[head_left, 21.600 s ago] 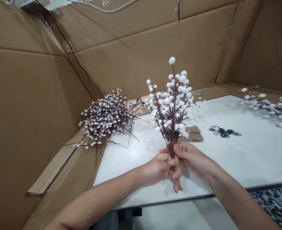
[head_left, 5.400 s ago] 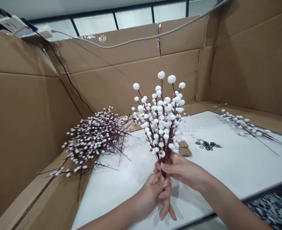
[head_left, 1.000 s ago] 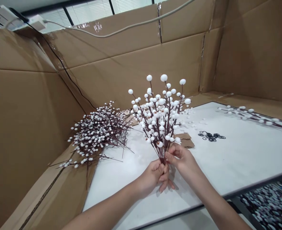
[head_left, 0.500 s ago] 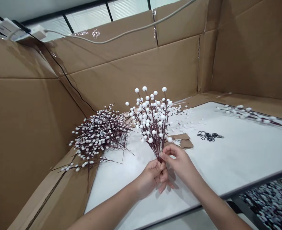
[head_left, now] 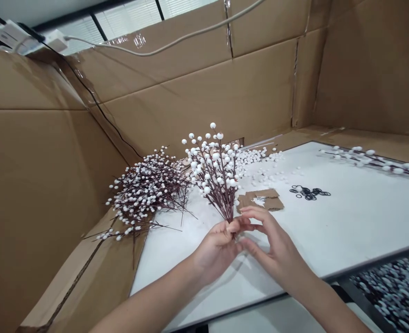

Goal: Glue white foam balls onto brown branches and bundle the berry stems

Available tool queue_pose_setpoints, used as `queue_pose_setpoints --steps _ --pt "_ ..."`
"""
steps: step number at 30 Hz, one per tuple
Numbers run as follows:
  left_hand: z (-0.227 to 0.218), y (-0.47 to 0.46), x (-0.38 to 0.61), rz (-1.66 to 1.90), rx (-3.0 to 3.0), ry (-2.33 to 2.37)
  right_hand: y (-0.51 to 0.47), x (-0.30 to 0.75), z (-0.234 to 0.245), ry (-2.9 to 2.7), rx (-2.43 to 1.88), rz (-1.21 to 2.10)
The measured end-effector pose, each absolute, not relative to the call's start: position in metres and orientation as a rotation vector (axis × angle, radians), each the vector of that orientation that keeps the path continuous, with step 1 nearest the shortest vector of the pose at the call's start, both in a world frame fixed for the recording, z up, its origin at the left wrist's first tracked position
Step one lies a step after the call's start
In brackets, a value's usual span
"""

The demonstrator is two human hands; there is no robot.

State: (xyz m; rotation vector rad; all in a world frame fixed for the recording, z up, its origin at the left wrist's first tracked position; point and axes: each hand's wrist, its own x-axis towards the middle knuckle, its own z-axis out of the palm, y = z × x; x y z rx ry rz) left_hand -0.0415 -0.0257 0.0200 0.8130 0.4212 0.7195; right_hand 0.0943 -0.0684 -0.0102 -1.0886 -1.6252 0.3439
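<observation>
Left hand (head_left: 216, 252) pinching bundle of white-berried artificial stems (head_left: 213, 173) at bare base, above middle of counter (head_left: 350, 231); right hand (head_left: 274, 243) open, just beside, hands nearly together. Bundle likely light, wiry; berries seem fragile; best held by bare stems.

slender bare forearms (head_left: 149, 296) run into a narrow left hand (head_left: 216, 254) and right hand (head_left: 272, 245) with long, thin fingers.
</observation>
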Motion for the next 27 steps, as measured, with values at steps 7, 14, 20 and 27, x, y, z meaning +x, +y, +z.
queue_pose_setpoints --steps 7,14,20,27 --pt "0.029 -0.034 -0.039 0.746 0.732 0.458 -0.067 0.082 -0.001 -1.598 -1.113 0.316" --pt "0.025 -0.035 -0.038 0.802 0.698 0.498 -0.066 0.069 -0.004 -1.405 -1.122 0.392" --pt "0.023 -0.037 -0.037 0.817 0.709 0.499 -0.065 0.067 -0.004 -1.368 -1.115 0.399" --pt "0.019 -0.037 -0.04 0.807 0.749 0.445 -0.065 0.067 -0.004 -1.34 -1.134 0.4"
